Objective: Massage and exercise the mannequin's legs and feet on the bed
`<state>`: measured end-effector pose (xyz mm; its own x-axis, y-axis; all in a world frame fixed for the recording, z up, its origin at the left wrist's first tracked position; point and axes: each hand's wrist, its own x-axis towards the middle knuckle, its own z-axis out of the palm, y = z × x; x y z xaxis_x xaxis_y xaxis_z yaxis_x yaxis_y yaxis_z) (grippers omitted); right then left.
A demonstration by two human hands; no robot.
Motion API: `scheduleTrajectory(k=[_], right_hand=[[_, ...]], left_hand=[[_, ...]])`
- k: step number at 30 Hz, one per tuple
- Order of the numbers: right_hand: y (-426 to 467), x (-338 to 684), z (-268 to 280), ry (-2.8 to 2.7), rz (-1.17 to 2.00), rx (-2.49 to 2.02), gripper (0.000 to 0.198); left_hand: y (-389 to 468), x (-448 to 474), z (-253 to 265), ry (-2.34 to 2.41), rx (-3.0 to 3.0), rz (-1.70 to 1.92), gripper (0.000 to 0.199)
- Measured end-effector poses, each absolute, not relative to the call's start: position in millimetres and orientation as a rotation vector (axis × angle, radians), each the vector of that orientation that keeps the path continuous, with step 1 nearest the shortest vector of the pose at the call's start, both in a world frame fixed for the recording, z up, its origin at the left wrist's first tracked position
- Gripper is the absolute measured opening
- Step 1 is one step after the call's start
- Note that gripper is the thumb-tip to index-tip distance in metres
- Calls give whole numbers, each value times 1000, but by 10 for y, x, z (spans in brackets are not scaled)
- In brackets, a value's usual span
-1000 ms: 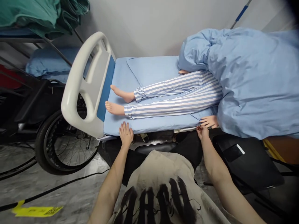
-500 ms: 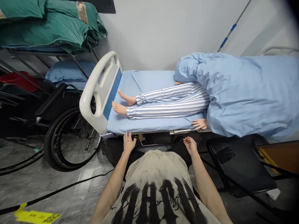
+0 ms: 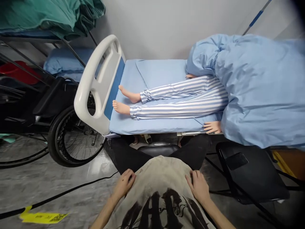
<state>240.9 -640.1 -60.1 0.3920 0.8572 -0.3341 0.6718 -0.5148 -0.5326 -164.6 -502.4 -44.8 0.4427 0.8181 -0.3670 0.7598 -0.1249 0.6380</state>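
My left hand lies at the left side of my beige shirt, near the top of my dark trousers. Its fingers are loosely bent, with no object in them. On the other side my right hand rests against the shirt, fingers a little apart and holding nothing. In front of my knees is a bed with a pale blue sheet. A manikin-like figure in striped trousers lies on it, bare feet at the left. A bunched blue quilt hides its upper body; one manikin hand sticks out.
The white footboard closes the bed's left end. Beyond it stand a wheelchair wheel and a rack with green bedding. A black folding chair with a phone is at right. A black cable crosses the floor.
Both my hands have drawn back from near the bed's edge and my knees to the sides of my shirt. The view has tilted down and shifted slightly left.
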Motion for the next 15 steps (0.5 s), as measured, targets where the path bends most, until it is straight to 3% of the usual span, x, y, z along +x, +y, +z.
scheduleTrajectory(k=[6,11,15], right_hand=[[-6665,2378,-776,-804,1082,-2382,37],[-6441,2646,-812,-991,1122,-2247,35],[-6251,2940,-726,-1310,1139,-2203,25]], left_hand=[[-5037,-1636,-594,1370,1783,150,18],[-4690,-1915,-531,1553,1873,164,22],[-4385,-1628,-114,1561,1968,163,22]])
